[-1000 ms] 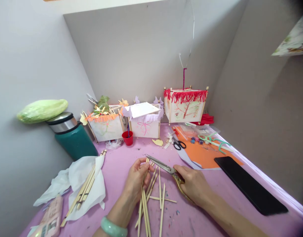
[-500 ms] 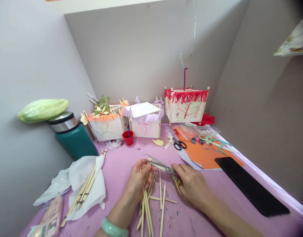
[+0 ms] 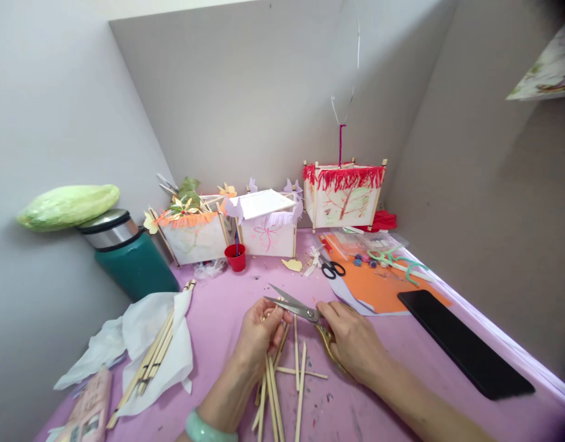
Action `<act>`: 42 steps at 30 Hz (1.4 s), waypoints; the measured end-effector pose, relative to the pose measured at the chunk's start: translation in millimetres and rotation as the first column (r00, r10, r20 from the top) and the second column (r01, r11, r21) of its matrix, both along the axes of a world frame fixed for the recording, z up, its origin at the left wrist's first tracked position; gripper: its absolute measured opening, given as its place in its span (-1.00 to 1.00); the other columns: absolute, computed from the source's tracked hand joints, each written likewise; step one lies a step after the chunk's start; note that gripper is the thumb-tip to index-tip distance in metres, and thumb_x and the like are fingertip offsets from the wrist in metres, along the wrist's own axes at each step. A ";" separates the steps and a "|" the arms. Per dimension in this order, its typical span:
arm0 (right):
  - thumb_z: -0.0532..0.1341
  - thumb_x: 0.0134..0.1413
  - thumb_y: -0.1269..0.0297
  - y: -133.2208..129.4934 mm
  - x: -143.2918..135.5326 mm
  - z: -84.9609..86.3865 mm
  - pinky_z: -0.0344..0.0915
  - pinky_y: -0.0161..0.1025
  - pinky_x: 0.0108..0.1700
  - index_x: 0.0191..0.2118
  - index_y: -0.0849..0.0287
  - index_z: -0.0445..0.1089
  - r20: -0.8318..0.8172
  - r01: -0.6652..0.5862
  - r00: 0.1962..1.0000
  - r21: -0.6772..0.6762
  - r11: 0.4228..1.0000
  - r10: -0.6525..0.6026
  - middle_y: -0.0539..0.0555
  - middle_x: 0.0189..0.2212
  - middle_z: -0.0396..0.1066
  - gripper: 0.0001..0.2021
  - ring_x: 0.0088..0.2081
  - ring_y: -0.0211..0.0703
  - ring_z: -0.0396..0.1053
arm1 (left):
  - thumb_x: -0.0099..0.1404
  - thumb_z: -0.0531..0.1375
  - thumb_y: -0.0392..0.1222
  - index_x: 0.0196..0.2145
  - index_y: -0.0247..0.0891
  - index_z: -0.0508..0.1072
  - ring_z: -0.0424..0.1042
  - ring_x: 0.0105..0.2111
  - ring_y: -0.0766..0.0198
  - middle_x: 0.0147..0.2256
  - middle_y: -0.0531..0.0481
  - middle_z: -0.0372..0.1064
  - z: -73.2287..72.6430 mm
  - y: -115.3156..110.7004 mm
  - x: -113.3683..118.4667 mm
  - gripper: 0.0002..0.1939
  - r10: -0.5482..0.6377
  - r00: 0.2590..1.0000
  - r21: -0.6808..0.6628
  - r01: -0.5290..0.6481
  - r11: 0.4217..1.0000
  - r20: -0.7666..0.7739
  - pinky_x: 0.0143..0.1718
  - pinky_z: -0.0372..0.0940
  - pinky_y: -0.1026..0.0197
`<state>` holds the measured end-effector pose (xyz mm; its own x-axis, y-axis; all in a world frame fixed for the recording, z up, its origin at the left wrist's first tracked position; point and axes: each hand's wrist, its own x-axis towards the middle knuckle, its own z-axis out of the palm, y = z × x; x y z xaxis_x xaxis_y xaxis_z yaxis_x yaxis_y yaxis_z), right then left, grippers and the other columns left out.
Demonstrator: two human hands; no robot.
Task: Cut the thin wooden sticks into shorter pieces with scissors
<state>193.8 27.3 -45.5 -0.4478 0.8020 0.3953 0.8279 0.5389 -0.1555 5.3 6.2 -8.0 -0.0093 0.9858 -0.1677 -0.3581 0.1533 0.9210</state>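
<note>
My left hand [image 3: 263, 328], a green bangle at its wrist, is closed on thin wooden sticks, whose tips poke up beside the scissor blades. The fingers of my right hand [image 3: 351, 337] wrap round the gold handle of the scissors [image 3: 311, 314]. Their blades are parted and point left, over the fingertips of my left hand. Loose wooden sticks [image 3: 274, 399] lie on the purple table below and between my hands, some crossing others.
Three paper lanterns [image 3: 268, 238] stand at the back. A teal bottle [image 3: 137, 264] and white cloth with sticks [image 3: 181, 344] are left. Orange paper [image 3: 379, 291], black-handled scissors [image 3: 333, 269] and a black phone-like slab [image 3: 467, 344] lie right.
The scissor blades are spread wider apart. The whole view has shifted slightly, while both hands keep nearly the same places and holds.
</note>
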 end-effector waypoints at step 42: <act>0.09 -0.08 0.54 -5.3 -12.5 -5.8 0.24 -0.03 -0.05 0.15 0.36 0.22 -0.050 0.040 0.998 -0.011 0.999 -0.040 0.27 -0.14 0.33 -0.43 -0.07 0.07 0.26 | 0.00 0.33 -0.15 -0.37 -0.28 0.30 0.02 -0.84 0.54 -0.70 0.17 0.27 -14.1 5.6 -2.6 -0.70 -0.065 0.992 0.005 0.064 0.998 0.111 -0.80 -0.17 0.42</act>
